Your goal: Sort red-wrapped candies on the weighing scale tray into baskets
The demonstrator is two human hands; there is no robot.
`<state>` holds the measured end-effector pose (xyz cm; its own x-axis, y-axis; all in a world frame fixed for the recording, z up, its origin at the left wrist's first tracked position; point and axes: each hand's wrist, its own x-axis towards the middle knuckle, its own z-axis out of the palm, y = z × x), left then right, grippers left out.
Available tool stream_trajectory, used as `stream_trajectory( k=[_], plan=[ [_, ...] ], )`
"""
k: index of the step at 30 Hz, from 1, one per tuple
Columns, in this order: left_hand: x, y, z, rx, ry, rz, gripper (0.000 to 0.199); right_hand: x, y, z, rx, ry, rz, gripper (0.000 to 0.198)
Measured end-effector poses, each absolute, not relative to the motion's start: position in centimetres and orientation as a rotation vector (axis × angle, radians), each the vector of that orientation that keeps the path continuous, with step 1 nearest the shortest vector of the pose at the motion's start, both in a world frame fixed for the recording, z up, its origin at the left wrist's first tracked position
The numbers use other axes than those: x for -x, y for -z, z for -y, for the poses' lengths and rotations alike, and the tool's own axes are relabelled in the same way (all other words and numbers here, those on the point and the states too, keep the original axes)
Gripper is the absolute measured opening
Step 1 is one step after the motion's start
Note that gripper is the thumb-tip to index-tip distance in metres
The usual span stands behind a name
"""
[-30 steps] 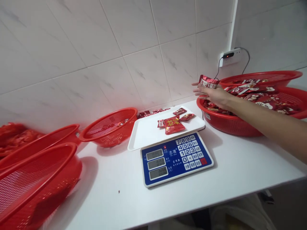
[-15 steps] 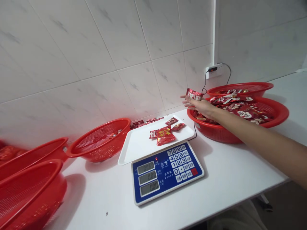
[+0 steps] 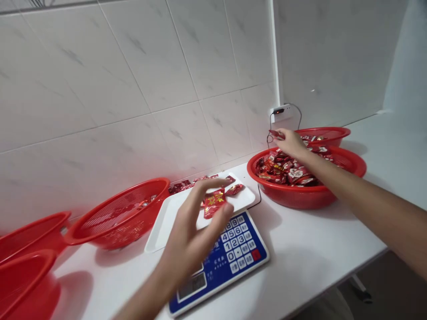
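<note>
My left hand (image 3: 188, 231) reaches over the scale, thumb and forefinger spread apart. Between them shows a red snack packet with gold lettering (image 3: 214, 203), lying on the white tray (image 3: 160, 226). Two smaller red packets lie further back on the tray. The blue scale panel (image 3: 245, 249) is partly covered by this hand. Above the left side of a red basket (image 3: 300, 199) heaped with red packets (image 3: 296, 173), my right hand (image 3: 290, 141) pinches a small red packet (image 3: 277, 134).
Red plastic baskets (image 3: 116, 218) stand along the left side, and another (image 3: 343, 133) sits behind the heaped one. Loose red packets (image 3: 180, 186) lie by the wall behind the tray. A black cable (image 3: 259, 200) runs near the scale toward the wall socket (image 3: 282, 113).
My left hand has come into view over the tray and scale. My right hand has turned, so its packet now shows edge-on. The view has shifted to the right.
</note>
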<state>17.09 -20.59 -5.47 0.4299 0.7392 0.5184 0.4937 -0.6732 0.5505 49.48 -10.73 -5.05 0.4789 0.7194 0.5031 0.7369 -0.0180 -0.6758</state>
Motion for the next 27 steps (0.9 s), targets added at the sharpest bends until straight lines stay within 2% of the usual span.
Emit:
stream_trajectory(
  k=[4, 6, 9, 13, 17, 19, 22, 23, 27],
  plan=[
    [-19.3, 6.1, 13.4, -2.462, -0.431, -1.49, 0.088, -54.3, 5.5, 14.7, 2.047, 0.158, 1.463, 0.055],
    [-19.8, 7.3, 11.2, -2.485, -0.226, -1.627, 0.094, -55.7, 6.5, 15.9, 2.186, 0.087, 1.568, 0.059],
    [-19.5, 8.7, 10.5, -2.571, -0.195, -1.609, 0.08, -56.4, 7.7, 16.1, 2.31, -0.072, 1.704, 0.062],
    [-18.4, 7.7, 10.1, -2.662, -0.422, -1.458, 0.057, -55.9, 7.9, 15.4, 2.392, -0.113, 1.763, 0.064],
    [-20.4, 4.8, 7.3, -2.615, -0.577, -1.461, 0.068, -54.7, 7.4, 15.7, 2.319, 0.072, 1.768, 0.069],
    [-22.4, 4.1, 6.0, -2.631, -0.499, -1.347, 0.071, -54.4, 7.2, 15.9, 2.246, 0.135, 1.771, 0.067],
    [-24.8, 4.7, 5.8, -2.654, -0.302, -1.154, 0.062, -54.7, 7.2, 15.6, 2.317, 0.059, 1.624, 0.053],
    [-25.1, 5.2, 6.1, -2.663, -0.252, -1.094, 0.059, -55.0, 7.3, 15.4, 2.386, 0.025, 1.509, 0.055],
    [-23.7, 6.9, 7.1, -2.727, -0.213, -0.964, 0.051, -56.3, 7.8, 14.7, 2.514, -0.027, 1.168, 0.085]
  ],
)
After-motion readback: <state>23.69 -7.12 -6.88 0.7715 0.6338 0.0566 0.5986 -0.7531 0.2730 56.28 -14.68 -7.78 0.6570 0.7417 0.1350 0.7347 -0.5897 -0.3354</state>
